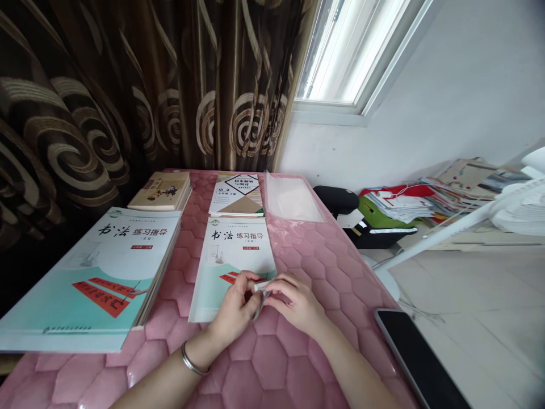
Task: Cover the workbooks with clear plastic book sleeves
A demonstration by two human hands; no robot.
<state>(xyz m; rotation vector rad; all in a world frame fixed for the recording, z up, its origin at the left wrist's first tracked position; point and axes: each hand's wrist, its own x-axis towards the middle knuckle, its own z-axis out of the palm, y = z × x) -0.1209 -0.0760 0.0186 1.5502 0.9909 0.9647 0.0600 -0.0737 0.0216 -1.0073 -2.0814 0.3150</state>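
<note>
Above the lower right corner of a calligraphy workbook [232, 255] with a white and teal cover, my two hands meet. My left hand [236, 301], with a silver bangle on its wrist, is closed on a small whitish, folded-looking piece [261, 288]. The fingertips of my right hand [298, 301] pinch the same piece from the other side. Fingers cover much of it, so I cannot tell whether it is paper or plastic. A white language workbook [236, 193] lies just behind the calligraphy workbook.
On the left are a stack of calligraphy workbooks [93, 272] and a tan book stack [162, 190]. Clear plastic covers [293, 196] lie at the back right of the pink padded table [272, 358]. A black phone [419, 358] sits at the right edge, near a white lamp stand [434, 236].
</note>
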